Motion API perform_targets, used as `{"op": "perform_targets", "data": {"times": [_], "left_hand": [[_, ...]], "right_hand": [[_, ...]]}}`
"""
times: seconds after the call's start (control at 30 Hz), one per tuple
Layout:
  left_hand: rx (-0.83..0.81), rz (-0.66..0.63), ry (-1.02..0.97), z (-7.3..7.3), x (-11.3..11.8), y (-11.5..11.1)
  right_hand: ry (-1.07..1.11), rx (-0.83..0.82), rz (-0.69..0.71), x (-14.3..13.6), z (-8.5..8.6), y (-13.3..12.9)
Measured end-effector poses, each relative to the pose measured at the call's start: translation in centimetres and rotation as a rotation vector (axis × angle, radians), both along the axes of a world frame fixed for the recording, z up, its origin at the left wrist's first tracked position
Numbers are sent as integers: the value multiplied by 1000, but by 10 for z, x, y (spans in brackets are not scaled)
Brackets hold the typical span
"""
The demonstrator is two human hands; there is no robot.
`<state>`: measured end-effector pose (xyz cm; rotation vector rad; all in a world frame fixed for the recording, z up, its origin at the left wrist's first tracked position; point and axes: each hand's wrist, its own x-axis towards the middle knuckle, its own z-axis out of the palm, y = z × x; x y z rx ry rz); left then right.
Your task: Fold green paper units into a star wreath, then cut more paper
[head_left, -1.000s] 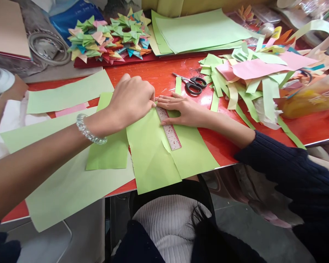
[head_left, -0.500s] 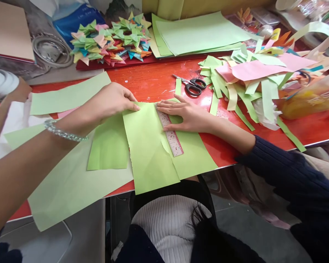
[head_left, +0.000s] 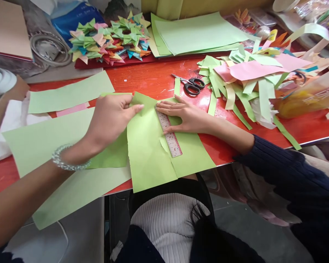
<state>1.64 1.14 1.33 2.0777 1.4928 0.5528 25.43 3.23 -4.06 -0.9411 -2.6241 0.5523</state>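
Observation:
My left hand (head_left: 113,118) is closed in a pinch on the upper left part of a light green sheet of paper (head_left: 146,155). Near those fingertips the top of the sheet is lifted and bent. My right hand (head_left: 181,113) lies flat with its fingers stretched, pressing a short pinkish patterned ruler (head_left: 172,144) onto the green paper. A ragged torn edge runs along the ruler's left side toward the table's front edge. Under my left wrist lies another green piece, partly hidden, on a larger pale green sheet (head_left: 52,133).
Black-handled scissors (head_left: 193,86) lie beyond my right hand. At right is a heap of paper strips (head_left: 252,80) beside a clear bottle (head_left: 309,93). Folded paper stars (head_left: 111,38) and stacked green sheets (head_left: 200,33) sit at the back of the red table (head_left: 153,78).
My left hand has moved slightly down and left, and the top of the green sheet is now raised and bent. My right hand and the ruler have stayed in place.

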Motion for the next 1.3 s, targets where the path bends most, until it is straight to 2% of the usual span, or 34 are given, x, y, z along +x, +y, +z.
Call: {"op": "perform_targets", "data": {"times": [0.07,0.13,0.3,0.4,0.5,0.6,0.73,1.0,1.1,1.2,1.3], "left_hand": [[147,-4,134,1,6,-9],[185,-33,166,2,12,-16],[94,-75,-20,5,16,-26],[-26,6,-213,4,8,-23],[-198,102,-358,-6,-4,-16],[-271,189,-364,-19,-13,-12],[-254,295,-310,-28,-14,-12],[-409,210,-577,-27,-6,-21],[-358,211,-539,-24,-1,-28],[-181,216,-323,-17,4,-37],[-30,156,-181,-7,10,-46]], "right_hand": [[-2,-2,1,0,0,0],[0,4,-7,0,1,-1],[-3,11,-22,0,2,-2],[-2,15,-12,1,1,-1],[-18,25,15,2,2,-2],[-54,52,8,1,4,-7],[-78,90,-16,0,5,-20],[-82,104,-38,2,3,-32],[-84,90,-38,2,2,-31],[-88,91,-42,2,0,-30],[-73,105,-45,1,-1,-31]]}}
